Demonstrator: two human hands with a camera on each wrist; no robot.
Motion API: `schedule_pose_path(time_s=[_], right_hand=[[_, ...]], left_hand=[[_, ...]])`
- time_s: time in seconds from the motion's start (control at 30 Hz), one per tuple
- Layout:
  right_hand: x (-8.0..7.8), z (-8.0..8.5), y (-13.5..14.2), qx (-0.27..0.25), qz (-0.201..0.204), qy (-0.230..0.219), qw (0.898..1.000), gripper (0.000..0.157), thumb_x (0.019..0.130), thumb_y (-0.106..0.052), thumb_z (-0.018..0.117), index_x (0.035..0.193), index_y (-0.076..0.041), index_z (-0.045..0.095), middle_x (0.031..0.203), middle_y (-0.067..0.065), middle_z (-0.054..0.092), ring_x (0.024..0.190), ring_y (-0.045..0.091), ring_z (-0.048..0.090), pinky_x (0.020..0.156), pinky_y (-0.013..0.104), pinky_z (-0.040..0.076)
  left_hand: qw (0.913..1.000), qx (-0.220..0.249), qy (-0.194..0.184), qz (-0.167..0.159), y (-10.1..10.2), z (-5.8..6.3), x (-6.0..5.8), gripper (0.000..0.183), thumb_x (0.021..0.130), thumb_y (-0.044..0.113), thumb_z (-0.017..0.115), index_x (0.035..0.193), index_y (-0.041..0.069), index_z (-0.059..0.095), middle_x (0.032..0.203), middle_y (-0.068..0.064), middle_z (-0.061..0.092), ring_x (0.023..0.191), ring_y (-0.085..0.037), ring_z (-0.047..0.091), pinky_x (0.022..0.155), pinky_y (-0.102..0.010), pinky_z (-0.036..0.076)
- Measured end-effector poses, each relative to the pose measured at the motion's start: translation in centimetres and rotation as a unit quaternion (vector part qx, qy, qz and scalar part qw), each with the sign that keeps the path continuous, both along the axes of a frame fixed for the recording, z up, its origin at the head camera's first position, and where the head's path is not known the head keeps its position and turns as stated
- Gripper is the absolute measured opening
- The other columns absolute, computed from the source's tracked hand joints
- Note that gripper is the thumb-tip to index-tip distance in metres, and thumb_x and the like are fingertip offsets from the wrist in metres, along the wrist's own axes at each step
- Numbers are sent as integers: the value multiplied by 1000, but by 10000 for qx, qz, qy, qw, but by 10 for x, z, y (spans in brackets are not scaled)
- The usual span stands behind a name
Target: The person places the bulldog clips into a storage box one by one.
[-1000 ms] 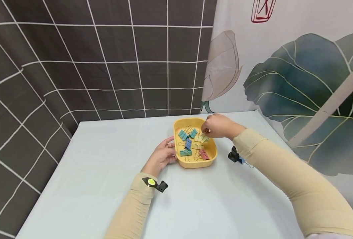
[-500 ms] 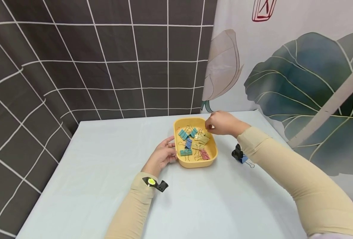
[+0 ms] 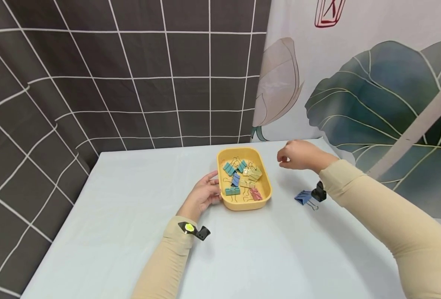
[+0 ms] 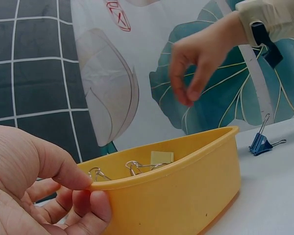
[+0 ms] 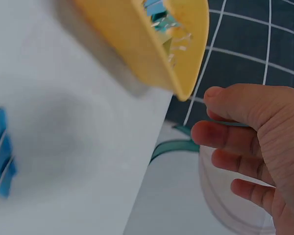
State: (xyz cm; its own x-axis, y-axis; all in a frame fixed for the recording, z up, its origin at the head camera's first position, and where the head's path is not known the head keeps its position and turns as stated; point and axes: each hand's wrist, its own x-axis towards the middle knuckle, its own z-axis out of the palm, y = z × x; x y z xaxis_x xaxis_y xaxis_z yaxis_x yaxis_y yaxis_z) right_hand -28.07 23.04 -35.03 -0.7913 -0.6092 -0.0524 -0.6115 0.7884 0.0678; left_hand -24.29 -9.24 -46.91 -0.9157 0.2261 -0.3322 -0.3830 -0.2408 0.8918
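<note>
A yellow plastic tray [image 3: 245, 206] stands on the table, holding several binder clips in teal, blue, yellow and pink. With its thumb over the rim and its fingers against the outer wall, my left hand [image 3: 202, 194] grips the tray's left side; the left wrist view shows this pinch closely. To the right of the tray, raised above the table, my right hand [image 3: 298, 155] is loosely curled and holds nothing, as the right wrist view [image 5: 255, 142] confirms. Below that hand a blue binder clip [image 3: 303, 197] lies on the table, its wire handles pointing right.
The white table [image 3: 123, 216] meets a dark gridded cloth [image 3: 149, 95] at the back and left. A pale cloth with a painted lotus leaf [image 3: 369, 108] hangs behind on the right.
My right hand has moved right, away from the tray, after letting go of a yellow binder clip that now lies inside. My left hand and the tray have stayed in place.
</note>
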Motion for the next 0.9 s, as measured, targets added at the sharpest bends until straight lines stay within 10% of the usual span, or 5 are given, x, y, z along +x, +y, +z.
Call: schedule_pose_path(time_s=[0.9], right_hand=[[47,-35,65,465,-337,-857,9947,19,89,-28,76,100,-13,75,77,-8,65,67,9,56,74,40,58]], left_hand=[[10000,51,-18,-21,0,-1,-1,82,81,-19,55,154,15,41,121,-13,51,76,-16,55,64,-27,54]])
